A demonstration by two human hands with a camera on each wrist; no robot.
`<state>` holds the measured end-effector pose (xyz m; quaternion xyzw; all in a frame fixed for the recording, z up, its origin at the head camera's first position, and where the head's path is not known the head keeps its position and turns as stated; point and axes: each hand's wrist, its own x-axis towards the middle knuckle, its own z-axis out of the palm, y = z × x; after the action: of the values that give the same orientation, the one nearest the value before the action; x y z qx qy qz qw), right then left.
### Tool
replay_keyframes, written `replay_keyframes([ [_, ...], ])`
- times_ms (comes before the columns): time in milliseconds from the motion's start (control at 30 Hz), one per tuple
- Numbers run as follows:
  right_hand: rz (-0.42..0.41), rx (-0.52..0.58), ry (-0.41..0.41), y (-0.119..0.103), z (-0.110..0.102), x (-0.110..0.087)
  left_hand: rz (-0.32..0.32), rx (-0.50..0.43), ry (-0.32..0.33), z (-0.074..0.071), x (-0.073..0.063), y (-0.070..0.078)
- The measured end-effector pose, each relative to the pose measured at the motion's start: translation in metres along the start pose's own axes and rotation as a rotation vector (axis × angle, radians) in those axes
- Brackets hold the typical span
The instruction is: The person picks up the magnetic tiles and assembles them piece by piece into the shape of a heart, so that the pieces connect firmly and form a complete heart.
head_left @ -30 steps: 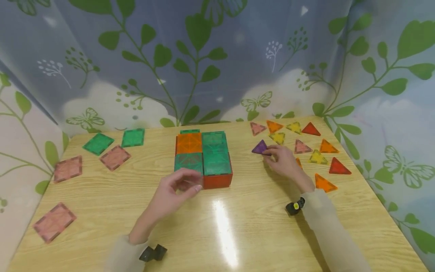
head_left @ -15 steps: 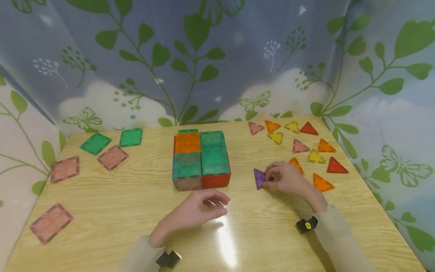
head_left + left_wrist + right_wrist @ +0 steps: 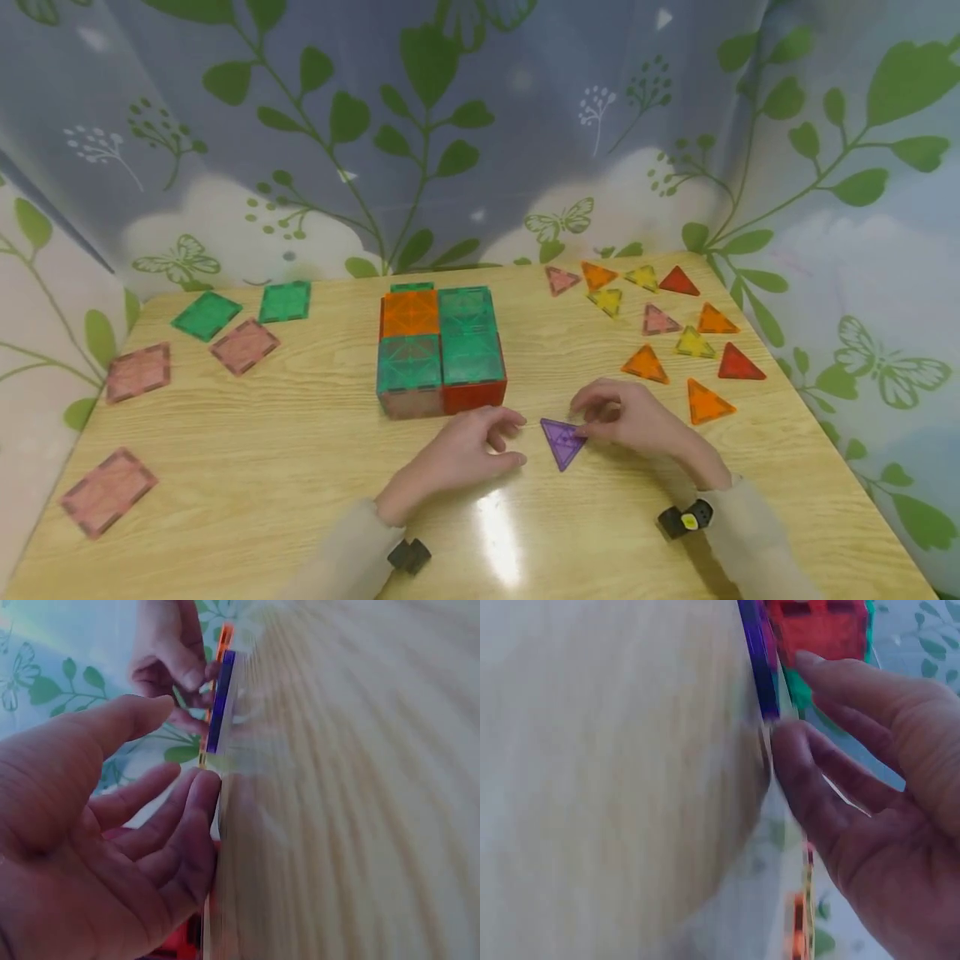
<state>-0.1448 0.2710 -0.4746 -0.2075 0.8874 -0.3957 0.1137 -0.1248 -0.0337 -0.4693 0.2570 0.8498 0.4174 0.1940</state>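
A purple triangular magnetic tile (image 3: 561,442) lies about flat at the front middle of the table in the head view. My right hand (image 3: 637,421) holds it at its right corner, the thumb overlapping that corner; how the other fingers meet it is partly hidden. In the left wrist view the purple tile (image 3: 221,705) shows edge-on beside the right hand's fingertips. My left hand (image 3: 461,454) is just left of the tile, thumb and fingers apart and loosely bent, with nothing between them. Behind it stands a block of magnetic tiles (image 3: 472,358), green and orange on top with red at the side.
Several triangular tiles, such as a red one (image 3: 741,362) and an orange one (image 3: 708,402), lie scattered at the right. Pink squares (image 3: 109,492) and green squares (image 3: 285,301) lie at the left. A patterned curtain (image 3: 480,133) rises behind the wooden table (image 3: 300,467).
My right hand has brought the purple triangle from beside the other triangles towards the front middle, turning it. My left hand has moved right and nearer, away from the block's front.
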Motion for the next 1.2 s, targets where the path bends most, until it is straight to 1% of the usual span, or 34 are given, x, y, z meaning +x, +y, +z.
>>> replay_keyframes([
  [67,0.006,-0.041,0.086,0.006,-0.009,-0.001,-0.008,0.056,-0.001,0.004,0.002,0.002],
  [133,0.008,-0.123,0.199,0.013,-0.019,-0.001,-0.019,0.104,0.003,0.008,0.004,0.006],
  [200,0.04,-0.194,0.289,0.021,-0.029,-0.003,-0.038,0.15,0.015,0.015,0.007,0.011],
  [267,0.096,-0.241,0.341,0.028,-0.039,-0.006,-0.071,0.191,0.024,0.022,0.011,0.016],
  [333,0.153,-0.262,0.361,0.034,-0.048,-0.009,-0.105,0.223,0.04,0.03,0.014,0.022],
  [400,0.197,-0.268,0.36,0.039,-0.054,-0.012,-0.136,0.253,0.06,0.036,0.018,0.028],
  [467,0.204,-0.272,0.359,0.044,-0.058,-0.013,-0.161,0.272,0.081,0.04,0.02,0.032],
  [567,0.2,-0.278,0.34,0.048,-0.061,-0.012,-0.18,0.298,0.107,0.043,0.023,0.036],
  [700,0.219,-0.288,0.31,0.049,-0.063,-0.009,-0.174,0.316,0.114,0.044,0.025,0.036],
  [867,0.238,-0.293,0.283,0.049,-0.061,-0.004,-0.163,0.267,0.075,0.039,0.024,0.034],
  [933,0.242,-0.296,0.283,0.049,-0.059,-0.002,-0.14,0.213,0.05,0.034,0.022,0.032],
  [1067,0.264,-0.3,0.295,0.048,-0.056,-0.001,-0.056,0.07,0.009,0.023,0.015,0.023],
  [1100,0.269,-0.294,0.296,0.047,-0.055,-0.001,-0.042,0.027,-0.002,0.02,0.013,0.02],
  [1200,0.303,-0.265,0.285,0.045,-0.055,-0.002,-0.007,-0.059,-0.021,0.013,0.006,0.012],
])
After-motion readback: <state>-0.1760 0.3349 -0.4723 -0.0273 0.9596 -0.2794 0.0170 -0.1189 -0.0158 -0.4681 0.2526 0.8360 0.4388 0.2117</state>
